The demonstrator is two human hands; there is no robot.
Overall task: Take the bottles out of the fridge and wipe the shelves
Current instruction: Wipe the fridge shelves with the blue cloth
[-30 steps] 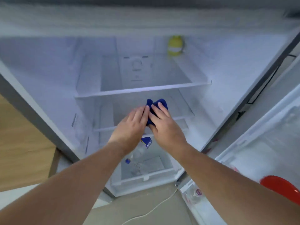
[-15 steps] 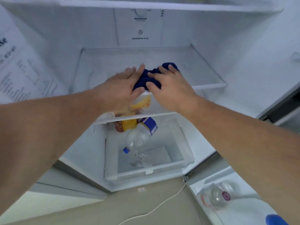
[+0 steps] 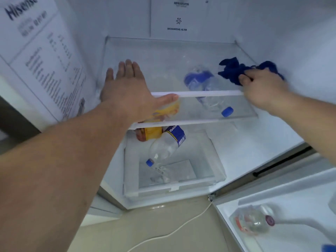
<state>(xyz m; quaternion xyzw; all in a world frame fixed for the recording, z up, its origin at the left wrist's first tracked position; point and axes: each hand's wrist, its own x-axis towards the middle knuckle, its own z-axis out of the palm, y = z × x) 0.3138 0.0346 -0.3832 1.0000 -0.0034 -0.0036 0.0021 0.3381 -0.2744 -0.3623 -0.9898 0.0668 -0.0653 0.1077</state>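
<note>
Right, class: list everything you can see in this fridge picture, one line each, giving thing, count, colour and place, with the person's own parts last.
Glass shelf: one, clear with white front trim, lower fridge.
Cloth: one, dark blue, right side of shelf.
Bottles below the shelf: two clear with blue caps, one yellow-labelled.
Drawer: one, clear, bottom of fridge.
Door bottle: one, clear, blurred, door rack.
Cable: one, white, on floor.
Sticker: one, white, left wall.
Left hand: open, flat over shelf.
Right hand: gripping the cloth.
</note>
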